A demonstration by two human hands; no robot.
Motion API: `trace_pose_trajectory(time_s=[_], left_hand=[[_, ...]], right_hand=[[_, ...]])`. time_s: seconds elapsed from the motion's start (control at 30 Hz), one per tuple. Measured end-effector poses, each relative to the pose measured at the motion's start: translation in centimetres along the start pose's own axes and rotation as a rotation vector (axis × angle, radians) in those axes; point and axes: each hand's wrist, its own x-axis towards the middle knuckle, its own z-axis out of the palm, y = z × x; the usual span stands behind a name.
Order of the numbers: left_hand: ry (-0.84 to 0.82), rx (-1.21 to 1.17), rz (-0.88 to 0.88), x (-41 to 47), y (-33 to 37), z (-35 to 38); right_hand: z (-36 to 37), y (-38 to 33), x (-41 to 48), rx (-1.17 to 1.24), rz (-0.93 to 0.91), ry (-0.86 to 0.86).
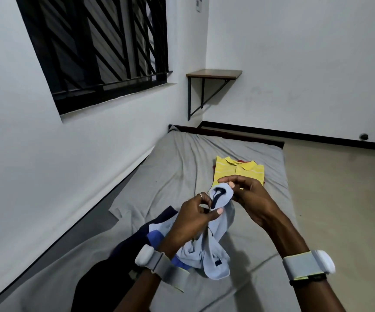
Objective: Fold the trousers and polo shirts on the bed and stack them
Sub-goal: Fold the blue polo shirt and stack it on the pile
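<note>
Polo in play: the light blue polo shirt (220,233) is up off the bed (182,158) at its collar end, and the rest trails down into a crumpled heap on the sheet close to the person.
Left hand (193,217): pinches the cloth at the neck, thumb on the near side, right by the dark placket.
Right hand (249,199): fingertips nip the top edge of the collar, so both hands are close together, clamped on the same patch of fabric.
Handling: soft, light knit by the look of it, with no stiffness, so it should sag and twist wherever it isn't held. The best hold is likely the two shoulder seams either side of the collar, so it hangs flat before going down.
Stack: the yellow polo (238,171) lies folded further up the bed, collar showing, on a red garment (214,167) of which only the edges peek out.
Waiting: a dark navy garment (137,242) lies under and left of the blue heap; trousers or shirt, I can't tell.
Room: barred window (96,52) on the left wall, small wall shelf (213,74) in the corner.
</note>
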Motion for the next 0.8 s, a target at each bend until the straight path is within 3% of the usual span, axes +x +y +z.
trace_pose_trajectory(time_s=[0.17, 0.23, 0.43, 0.57, 0.7, 0.8], left_hand=[[-0.142, -0.121, -0.066, 0.3, -1.4, -0.8], [-0.148, -0.016, -0.066, 0.1, -2.4, -0.4], [0.072, 0.455, -0.115, -0.6, -8.1, 0.8], [0.193, 0.475, -0.168, -1.8, -8.5, -1.0], [0.445, 0.674, -0.003, -2.0, -8.2, -5.3], [0.539, 0.787, -0.026, -1.1, -5.8, -8.6]], right_hand=[[0.1, -0.3, -0.2, 0.113, 0.039, 0.029], [0.3, -0.1, 0.0, 0.124, 0.024, 0.046], [1.1, -0.3, 0.0, -0.117, -0.113, 0.180], [0.4, -0.8, -0.3, -0.362, -0.201, 0.321], [-0.5, -0.5, -0.4, -0.831, -0.326, 0.514], [-0.3, -0.7, -0.3, -0.910, -0.355, 0.553]])
